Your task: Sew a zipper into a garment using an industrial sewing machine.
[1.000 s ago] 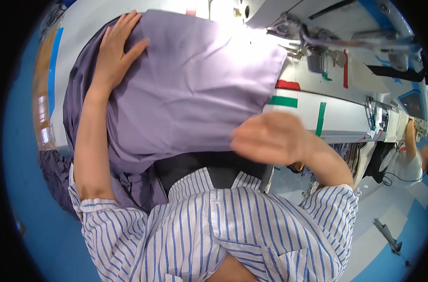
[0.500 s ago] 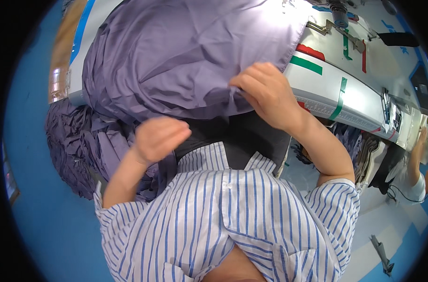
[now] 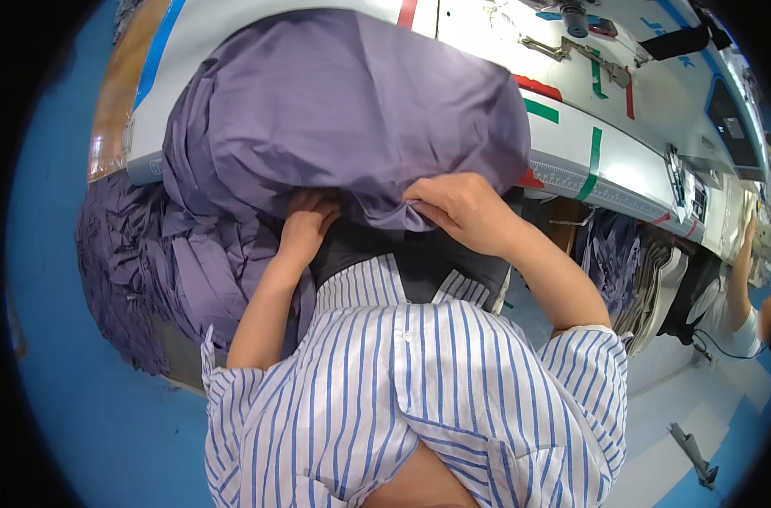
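A large sheet of purple fabric [image 3: 317,110] lies bunched over the front of the white worktable [image 3: 148,127], and its near edge hangs toward my lap. My right hand [image 3: 466,212] is closed on that edge, pinching a fold between thumb and fingers. To its left, my left hand [image 3: 305,227] has its fingers bent into the fabric's lower edge, where a fold shades and partly covers them. More crumpled purple fabric [image 3: 123,262] hangs in a heap left of my left forearm.
Right of the fabric, the table has a ruler strip [image 3: 563,179], green tape [image 3: 595,161] and metal sewing-machine parts [image 3: 572,52]. Tools [image 3: 678,178] lie farther right. Stacked cloth [image 3: 610,245] hangs below the table. Another person's arm [image 3: 741,262] shows at the far right.
My left hand has moved up and right to the fabric's edge. My right hand, still pinching fabric, has come down nearer me. The fabric's far right part has been drawn back, baring more table.
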`<state>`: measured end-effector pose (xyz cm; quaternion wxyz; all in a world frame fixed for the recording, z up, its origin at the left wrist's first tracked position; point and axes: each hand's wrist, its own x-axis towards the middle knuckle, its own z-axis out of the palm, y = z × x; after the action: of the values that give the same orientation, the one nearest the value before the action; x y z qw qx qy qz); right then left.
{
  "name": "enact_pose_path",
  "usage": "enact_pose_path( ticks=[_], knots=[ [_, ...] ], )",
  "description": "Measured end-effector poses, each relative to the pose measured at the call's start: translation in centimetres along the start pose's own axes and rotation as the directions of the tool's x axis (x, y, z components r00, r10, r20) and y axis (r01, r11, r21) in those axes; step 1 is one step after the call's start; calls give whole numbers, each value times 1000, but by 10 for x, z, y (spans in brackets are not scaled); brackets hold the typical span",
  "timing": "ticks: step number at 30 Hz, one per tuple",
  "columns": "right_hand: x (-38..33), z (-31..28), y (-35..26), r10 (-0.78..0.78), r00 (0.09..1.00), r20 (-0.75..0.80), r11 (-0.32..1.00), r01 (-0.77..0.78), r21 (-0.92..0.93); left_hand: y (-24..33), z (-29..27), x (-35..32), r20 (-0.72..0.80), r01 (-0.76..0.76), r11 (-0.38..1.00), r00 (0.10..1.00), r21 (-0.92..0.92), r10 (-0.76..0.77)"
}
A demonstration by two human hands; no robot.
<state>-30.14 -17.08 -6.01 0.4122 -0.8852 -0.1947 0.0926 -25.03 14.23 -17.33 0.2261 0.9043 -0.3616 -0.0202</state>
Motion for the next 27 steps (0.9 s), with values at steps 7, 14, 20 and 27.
enact_pose_path(
  ticks=[7, 14, 20, 27],
  knots=[
    [-16, 0, -54, -105, 977, -187, 982, 132, 135, 65, -122, -7, -131, 123, 931, 975, -343, -177],
    [30, 29, -100, -332, 773, -541, 942, 299, -150, 114, -176, 52, -181, 52, 927, 975, -371, -128],
    [19, 43, -104, -224, 911, -346, 974, 194, -119, 113, -174, 67, -112, 143, 806, 962, -574, -250],
    [42, 54, -71, -191, 791, -581, 974, 81, -210, 121, -176, 69, -56, 156, 775, 969, -612, -239]
  ],
)
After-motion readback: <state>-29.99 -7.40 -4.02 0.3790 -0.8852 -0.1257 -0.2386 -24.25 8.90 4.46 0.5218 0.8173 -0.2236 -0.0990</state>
